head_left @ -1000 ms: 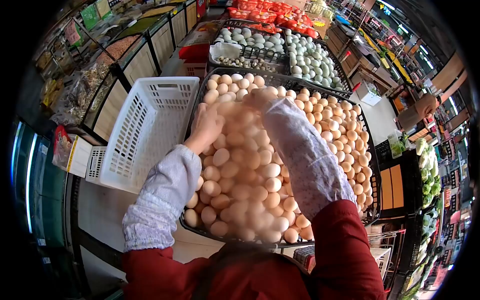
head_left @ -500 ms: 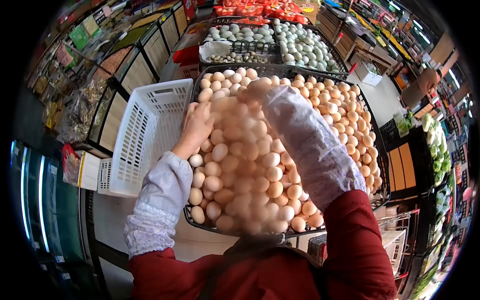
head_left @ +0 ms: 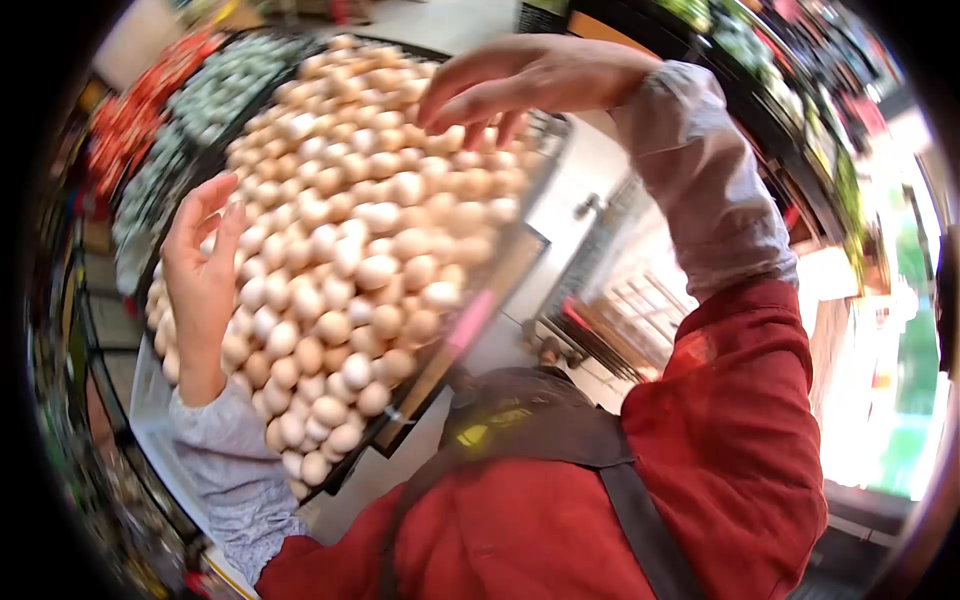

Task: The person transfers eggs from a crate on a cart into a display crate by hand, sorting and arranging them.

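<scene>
Brown and cream eggs [head_left: 340, 270] lie heaped in a big dark tray [head_left: 400, 425] in front of me. My left hand [head_left: 205, 265] is over the tray's left side, thumb and fingers apart and curved. I see nothing between them. It is close to the eggs; whether it touches any, I cannot tell. Over the far right part of the heap is my right hand [head_left: 535, 85], its fingers stretched out and the palm turned down, with no egg visible in it. Some eggs beneath it are blurred.
Pale green eggs [head_left: 225, 90] fill trays beyond the brown ones, with red net bags [head_left: 140, 110] behind. A white plastic basket [head_left: 150, 400] adjoins the tray at left. To the right, a shopping cart [head_left: 635, 315] stands on the tiled floor.
My view has turned to the right and the scene appears tilted. Both hands, earlier among the eggs, are now farther apart with fingers spread; the right has moved outward.
</scene>
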`<move>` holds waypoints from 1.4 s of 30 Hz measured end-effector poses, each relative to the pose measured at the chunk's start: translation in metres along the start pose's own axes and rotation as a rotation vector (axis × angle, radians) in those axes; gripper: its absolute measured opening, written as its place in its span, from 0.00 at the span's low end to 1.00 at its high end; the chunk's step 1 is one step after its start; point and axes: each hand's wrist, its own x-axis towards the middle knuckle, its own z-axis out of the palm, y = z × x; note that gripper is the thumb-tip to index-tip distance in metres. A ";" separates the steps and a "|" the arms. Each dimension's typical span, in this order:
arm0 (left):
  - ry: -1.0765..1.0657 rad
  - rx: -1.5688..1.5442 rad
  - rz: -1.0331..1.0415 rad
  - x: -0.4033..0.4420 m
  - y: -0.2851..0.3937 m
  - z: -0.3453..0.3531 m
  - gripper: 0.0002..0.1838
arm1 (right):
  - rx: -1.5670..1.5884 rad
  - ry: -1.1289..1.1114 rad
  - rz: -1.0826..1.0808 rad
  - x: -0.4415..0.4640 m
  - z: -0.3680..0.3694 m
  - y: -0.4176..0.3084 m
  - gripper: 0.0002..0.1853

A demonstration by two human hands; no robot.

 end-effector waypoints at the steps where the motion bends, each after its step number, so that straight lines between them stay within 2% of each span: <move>1: -0.074 -0.046 0.037 0.010 0.023 0.025 0.14 | 0.005 0.093 0.062 -0.044 -0.017 0.023 0.27; 4: -0.301 -0.239 0.127 0.033 0.086 0.105 0.12 | 0.165 0.365 0.287 -0.161 -0.047 0.125 0.23; 7: -0.503 -0.294 0.239 0.046 0.141 0.199 0.11 | 0.236 0.532 0.541 -0.259 -0.034 0.245 0.18; 8: -0.576 -0.319 0.258 0.050 0.162 0.232 0.11 | 0.016 0.470 0.582 -0.285 -0.024 0.280 0.19; 10: -0.711 -0.350 0.263 0.050 0.197 0.298 0.11 | -0.095 0.485 0.762 -0.323 0.009 0.388 0.23; 12: -0.937 -0.284 0.277 0.050 0.225 0.357 0.13 | -0.122 0.621 0.958 -0.346 0.049 0.511 0.29; 13: -0.975 -0.302 0.288 0.046 0.237 0.390 0.13 | -0.138 0.700 1.010 -0.351 0.073 0.551 0.32; 15: -1.022 -0.275 0.376 0.035 0.240 0.462 0.14 | -0.164 0.788 0.951 -0.351 0.090 0.544 0.36; 16: -1.043 -0.235 0.417 0.029 0.244 0.495 0.15 | -0.195 0.904 1.081 -0.343 0.098 0.526 0.40; 17: -1.071 -0.158 0.426 0.019 0.245 0.525 0.16 | -0.184 0.912 1.080 -0.337 0.098 0.517 0.40; 18: -1.097 -0.082 0.435 0.010 0.244 0.553 0.16 | -0.191 0.830 1.165 -0.333 0.097 0.513 0.41; 20: -1.215 0.166 0.437 -0.008 0.245 0.603 0.17 | -0.381 0.839 1.132 -0.334 0.111 0.542 0.41; 21: -1.221 0.169 0.443 -0.018 0.239 0.626 0.17 | -0.374 0.844 1.136 -0.333 0.109 0.542 0.41; 23: -1.183 0.367 0.393 -0.038 0.223 0.665 0.17 | -0.273 0.743 1.209 -0.321 0.095 0.521 0.39; 25: -1.188 0.425 0.432 -0.043 0.212 0.697 0.17 | -0.272 0.659 1.168 -0.321 0.092 0.509 0.37; 26: -1.187 0.480 0.466 -0.045 0.208 0.710 0.18 | -0.271 0.860 1.130 -0.315 0.101 0.514 0.35; 27: -1.192 0.481 0.472 -0.043 0.213 0.713 0.18 | -0.268 1.062 1.085 -0.311 0.109 0.527 0.33; 28: -1.148 0.456 0.394 -0.038 0.218 0.713 0.19 | -0.284 0.984 1.114 -0.309 0.110 0.535 0.29; 29: -1.105 0.430 0.319 -0.034 0.225 0.713 0.20 | -0.277 0.992 1.121 -0.310 0.112 0.542 0.29; 31: -1.064 0.428 0.316 -0.033 0.213 0.731 0.20 | -0.175 0.907 1.107 -0.310 0.107 0.532 0.27; 32: -1.016 0.424 0.303 -0.035 0.206 0.740 0.21 | -0.300 0.918 1.162 -0.307 0.108 0.529 0.22; 33: -1.020 0.425 0.311 -0.034 0.206 0.744 0.21 | -0.296 0.924 1.168 -0.307 0.111 0.530 0.22; 36: -0.982 0.451 0.328 -0.036 0.204 0.755 0.19 | -0.438 0.986 1.079 -0.306 0.115 0.536 0.17; 38: -0.660 0.341 0.441 -0.042 0.196 0.765 0.06 | -0.359 0.824 1.125 -0.304 0.114 0.541 0.16; 39: -0.661 0.338 0.445 -0.039 0.200 0.766 0.06 | -0.359 0.827 1.129 -0.303 0.117 0.547 0.16; 41: -0.828 0.558 0.525 -0.031 0.207 0.767 0.18 | -0.401 0.899 1.081 -0.302 0.126 0.557 0.17; 42: -0.831 0.555 0.527 -0.029 0.208 0.768 0.18 | -0.400 0.899 1.086 -0.303 0.130 0.558 0.17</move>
